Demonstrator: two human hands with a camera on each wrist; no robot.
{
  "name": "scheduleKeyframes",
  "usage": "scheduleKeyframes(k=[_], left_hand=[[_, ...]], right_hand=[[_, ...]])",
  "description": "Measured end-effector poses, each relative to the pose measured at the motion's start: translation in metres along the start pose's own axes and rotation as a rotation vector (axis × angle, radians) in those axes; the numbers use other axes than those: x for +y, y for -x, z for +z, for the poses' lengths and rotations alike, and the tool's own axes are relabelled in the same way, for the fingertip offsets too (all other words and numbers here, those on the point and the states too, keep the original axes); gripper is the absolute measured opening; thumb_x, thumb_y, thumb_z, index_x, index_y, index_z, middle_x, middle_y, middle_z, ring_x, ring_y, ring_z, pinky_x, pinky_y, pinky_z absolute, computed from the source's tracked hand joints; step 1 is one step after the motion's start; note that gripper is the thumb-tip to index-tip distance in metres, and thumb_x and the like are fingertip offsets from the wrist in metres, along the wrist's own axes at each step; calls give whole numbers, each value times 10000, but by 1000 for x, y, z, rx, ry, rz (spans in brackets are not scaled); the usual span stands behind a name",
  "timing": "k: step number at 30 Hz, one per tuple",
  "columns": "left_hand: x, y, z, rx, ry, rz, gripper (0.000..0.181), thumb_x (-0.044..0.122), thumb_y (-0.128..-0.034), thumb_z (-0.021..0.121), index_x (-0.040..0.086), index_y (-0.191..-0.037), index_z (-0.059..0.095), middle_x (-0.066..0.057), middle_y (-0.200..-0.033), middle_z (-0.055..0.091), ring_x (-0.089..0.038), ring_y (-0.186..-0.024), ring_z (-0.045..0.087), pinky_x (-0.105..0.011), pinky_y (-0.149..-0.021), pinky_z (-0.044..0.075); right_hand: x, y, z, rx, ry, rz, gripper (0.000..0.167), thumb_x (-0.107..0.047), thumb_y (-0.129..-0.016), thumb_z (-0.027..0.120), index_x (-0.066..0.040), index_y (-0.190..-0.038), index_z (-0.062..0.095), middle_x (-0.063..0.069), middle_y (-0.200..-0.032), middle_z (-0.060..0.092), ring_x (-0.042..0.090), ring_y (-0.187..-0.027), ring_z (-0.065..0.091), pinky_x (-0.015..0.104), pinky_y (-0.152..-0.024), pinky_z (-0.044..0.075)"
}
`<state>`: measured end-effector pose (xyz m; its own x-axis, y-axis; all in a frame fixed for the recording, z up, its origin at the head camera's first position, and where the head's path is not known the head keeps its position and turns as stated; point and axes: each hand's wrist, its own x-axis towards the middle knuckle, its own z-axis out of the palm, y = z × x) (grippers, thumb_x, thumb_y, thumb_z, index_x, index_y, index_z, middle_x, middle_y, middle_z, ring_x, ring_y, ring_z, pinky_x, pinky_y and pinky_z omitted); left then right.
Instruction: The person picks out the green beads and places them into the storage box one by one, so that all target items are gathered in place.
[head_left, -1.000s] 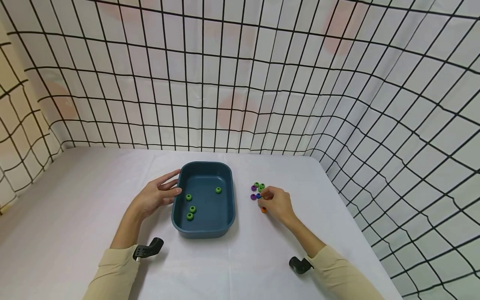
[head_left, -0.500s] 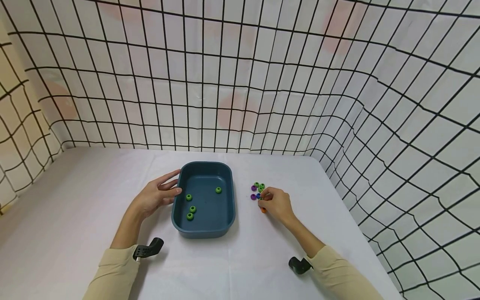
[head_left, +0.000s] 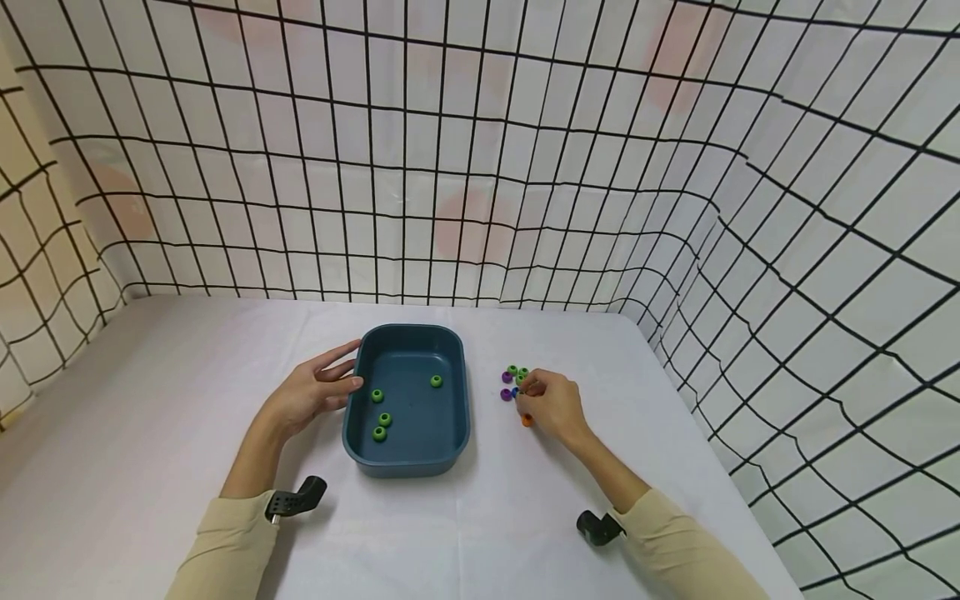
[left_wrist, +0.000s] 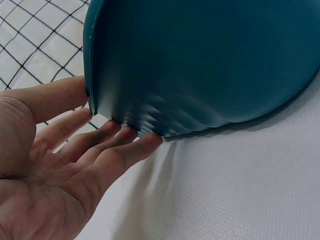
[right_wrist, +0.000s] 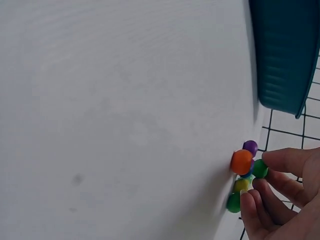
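Observation:
A dark teal rectangular tray [head_left: 407, 465] stands on the white cloth, with several green beads [head_left: 385, 419] lying inside it. My left hand [head_left: 303, 393] touches the outside of the tray's left wall; in the left wrist view its fingers are fairly straight and the thumb lies against the wall near the rim. To the right of the tray, my right hand [head_left: 553, 408] pinches a green bead [right_wrist: 260, 169] between its fingertips, low over a small group of loose beads. Among these are purple beads [head_left: 506, 394], an orange bead [right_wrist: 242, 162], a yellow bead [right_wrist: 242, 185] and more green ones.
White cloth [head_left: 480, 542] covers the table. A white backdrop with a black grid [head_left: 420, 192] rises behind it and along both sides. Each forearm carries a black wrist mount [head_left: 298, 497] near the sleeve cuff.
My right hand's fingers have shifted very slightly over the beads and now cover more of the blue one. The left hand, the tray and the beads in it look the same.

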<state>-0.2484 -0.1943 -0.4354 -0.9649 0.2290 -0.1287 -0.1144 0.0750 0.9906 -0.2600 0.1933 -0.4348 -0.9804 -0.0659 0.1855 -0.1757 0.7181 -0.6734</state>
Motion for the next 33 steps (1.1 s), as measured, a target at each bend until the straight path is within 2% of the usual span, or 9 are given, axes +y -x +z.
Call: scheduleKeyframes(k=[8,14,17,29,33], left_hand=[[-1,0,-1,-4,-4,4,755,85,-975,669,205,-1616,291,-216,-1648,265,-424,-1431,423,-489,-1037,482],[-1,-2,-1,3,-2,0,751,83,-974,670,212,-1614,299,-206,-1648,274,-417,-1428,431,-481,-1027,491],[-1,-3,-2,1,2,1,747,77,-978,660,211,-1615,294,-204,-1647,276,-419,-1427,433,-473,-1023,499],[1,0,0,-3,7,1,748,85,-977,666,211,-1615,295,-212,-1648,269,-421,-1428,433,-451,-1015,516],[1,0,-1,-2,6,-2,745,84,-979,662,217,-1615,298,-212,-1648,269,-422,-1425,437,-447,-1011,521]], right_hand=[[-17,-8,0,6,-26,-36,72,-111,-841,780,-97,-905,748,86,-888,778,228,-835,727,309,-653,570],[-36,-14,1,21,-44,-77,59,-120,-840,774,-116,-895,753,56,-841,763,217,-836,740,384,-773,586],[-47,-16,2,26,-51,-98,55,-111,-839,768,-111,-891,752,55,-836,763,218,-832,739,400,-792,585],[-77,-17,10,-4,-82,-182,79,-92,-833,774,-94,-910,758,60,-873,772,223,-840,724,380,-777,587],[-84,-16,15,-19,-76,-212,66,-92,-843,772,-95,-906,755,48,-859,773,199,-810,717,359,-734,586]])
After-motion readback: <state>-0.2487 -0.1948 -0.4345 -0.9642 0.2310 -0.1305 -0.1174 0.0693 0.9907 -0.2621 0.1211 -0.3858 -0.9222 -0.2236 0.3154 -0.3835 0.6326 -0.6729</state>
